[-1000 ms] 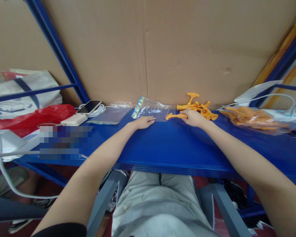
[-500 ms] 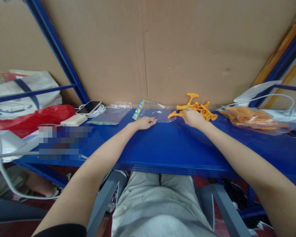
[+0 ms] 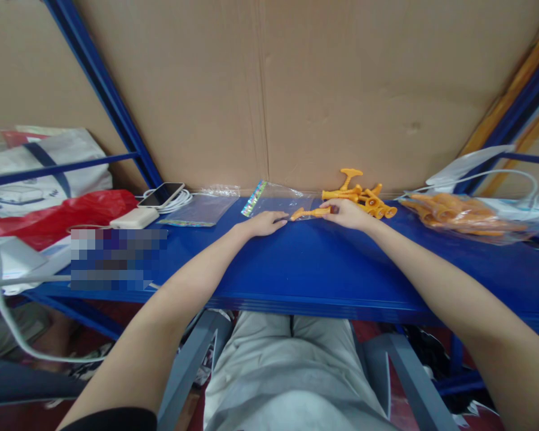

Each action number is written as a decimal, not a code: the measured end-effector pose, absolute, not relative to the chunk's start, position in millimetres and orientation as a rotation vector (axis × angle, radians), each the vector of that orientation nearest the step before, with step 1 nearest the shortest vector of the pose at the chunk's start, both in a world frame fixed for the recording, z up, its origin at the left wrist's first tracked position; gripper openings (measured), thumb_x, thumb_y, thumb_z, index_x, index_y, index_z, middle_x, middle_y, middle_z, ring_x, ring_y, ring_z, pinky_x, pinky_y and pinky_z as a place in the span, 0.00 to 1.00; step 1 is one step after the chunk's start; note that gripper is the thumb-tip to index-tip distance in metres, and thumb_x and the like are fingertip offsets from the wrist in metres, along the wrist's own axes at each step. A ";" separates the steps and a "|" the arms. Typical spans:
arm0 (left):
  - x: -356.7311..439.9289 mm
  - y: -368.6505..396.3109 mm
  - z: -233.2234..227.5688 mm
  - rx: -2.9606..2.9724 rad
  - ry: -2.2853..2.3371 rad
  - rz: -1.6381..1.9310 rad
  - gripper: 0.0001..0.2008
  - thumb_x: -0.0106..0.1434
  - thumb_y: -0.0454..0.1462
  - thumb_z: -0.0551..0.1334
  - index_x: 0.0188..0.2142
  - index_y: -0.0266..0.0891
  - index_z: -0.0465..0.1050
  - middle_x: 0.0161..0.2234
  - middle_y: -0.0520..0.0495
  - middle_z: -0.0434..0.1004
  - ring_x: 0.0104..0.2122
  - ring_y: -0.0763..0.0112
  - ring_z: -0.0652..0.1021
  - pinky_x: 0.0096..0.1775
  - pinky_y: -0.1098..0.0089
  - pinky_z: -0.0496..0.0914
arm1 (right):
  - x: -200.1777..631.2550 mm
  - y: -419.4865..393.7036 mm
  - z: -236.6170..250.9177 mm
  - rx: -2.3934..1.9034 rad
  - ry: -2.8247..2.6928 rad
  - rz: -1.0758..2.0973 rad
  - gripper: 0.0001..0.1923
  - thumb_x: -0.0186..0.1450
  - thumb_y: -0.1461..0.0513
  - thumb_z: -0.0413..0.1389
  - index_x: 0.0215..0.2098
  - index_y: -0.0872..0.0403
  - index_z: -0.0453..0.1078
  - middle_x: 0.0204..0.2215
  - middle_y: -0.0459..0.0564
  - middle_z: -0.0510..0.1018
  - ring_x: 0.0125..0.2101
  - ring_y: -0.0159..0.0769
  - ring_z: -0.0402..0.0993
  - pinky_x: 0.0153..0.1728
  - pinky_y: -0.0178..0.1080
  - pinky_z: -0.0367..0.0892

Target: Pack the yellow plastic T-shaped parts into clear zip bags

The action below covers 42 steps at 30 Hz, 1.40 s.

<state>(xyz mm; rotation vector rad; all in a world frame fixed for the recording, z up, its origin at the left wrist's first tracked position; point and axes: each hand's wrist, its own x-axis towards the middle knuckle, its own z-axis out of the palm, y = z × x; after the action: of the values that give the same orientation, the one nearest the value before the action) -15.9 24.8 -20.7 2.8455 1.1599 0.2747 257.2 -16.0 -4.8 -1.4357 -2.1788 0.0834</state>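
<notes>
My right hand (image 3: pixel 348 214) pinches a small orange plastic piece (image 3: pixel 309 212) and holds it low over the blue shelf (image 3: pixel 323 263), its tip at the mouth of a clear plastic bag (image 3: pixel 276 205). My left hand (image 3: pixel 265 222) rests flat on the near edge of that bag, pressing it down. A loose pile of orange plastic pieces (image 3: pixel 363 196) lies just behind my right hand, against the cardboard wall.
A second clear bag (image 3: pixel 200 211) lies left of the first. Further left are a phone (image 3: pixel 162 194), a white charger with cable (image 3: pixel 135 218) and a red bag (image 3: pixel 58 216). A bag full of orange pieces (image 3: pixel 458 216) sits at the right.
My right hand has picked one orange piece from beside the pile and moved it left to the bag's opening. My left hand stays on the bag.
</notes>
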 end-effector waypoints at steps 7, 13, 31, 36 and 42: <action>-21.8 24.5 -10.0 2.723 1.653 0.300 0.24 0.70 0.41 0.49 0.63 0.38 0.64 0.64 0.42 0.65 0.63 0.60 0.65 0.63 0.58 0.59 | 257.1 -13.5 -4.2 -1.512 -2.007 0.294 0.13 0.63 0.62 0.59 0.45 0.59 0.77 0.34 0.53 0.82 0.29 0.36 0.77 0.35 0.39 0.73; -46.9 20.0 7.7 2.161 2.310 0.225 0.24 0.68 0.40 0.53 0.61 0.35 0.66 0.58 0.31 0.71 0.57 0.45 0.72 0.55 0.48 0.66 | 253.3 -13.6 -5.9 -1.540 -1.944 0.365 0.10 0.62 0.64 0.61 0.42 0.57 0.78 0.33 0.52 0.82 0.25 0.33 0.75 0.33 0.38 0.74; -43.2 36.5 -4.2 2.076 1.812 0.756 0.21 0.52 0.27 0.62 0.46 0.32 0.81 0.25 0.46 0.79 0.24 0.67 0.75 0.31 0.71 0.68 | 254.6 -22.3 -1.2 -1.262 -1.703 0.999 0.10 0.58 0.68 0.62 0.39 0.55 0.74 0.28 0.46 0.78 0.24 0.27 0.70 0.25 0.29 0.66; -42.0 35.8 -2.4 2.017 1.722 0.818 0.20 0.49 0.25 0.62 0.42 0.34 0.83 0.19 0.53 0.75 0.19 0.74 0.69 0.26 0.74 0.63 | 256.9 -20.8 -2.4 -1.252 -1.693 1.057 0.15 0.56 0.64 0.66 0.42 0.55 0.75 0.33 0.49 0.80 0.27 0.30 0.72 0.29 0.33 0.69; -41.1 41.1 -5.9 1.895 1.589 0.904 0.16 0.49 0.27 0.66 0.40 0.33 0.83 0.23 0.50 0.79 0.22 0.73 0.73 0.30 0.74 0.67 | 256.3 -15.4 -4.4 -1.312 -1.475 1.126 0.06 0.58 0.66 0.64 0.35 0.57 0.76 0.31 0.52 0.79 0.27 0.30 0.72 0.33 0.34 0.71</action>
<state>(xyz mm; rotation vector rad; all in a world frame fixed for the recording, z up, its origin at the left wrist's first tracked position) -41.1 41.1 -5.9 1.8955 1.5886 0.9036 256.3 -15.4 -4.4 -1.3122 -1.4751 1.1261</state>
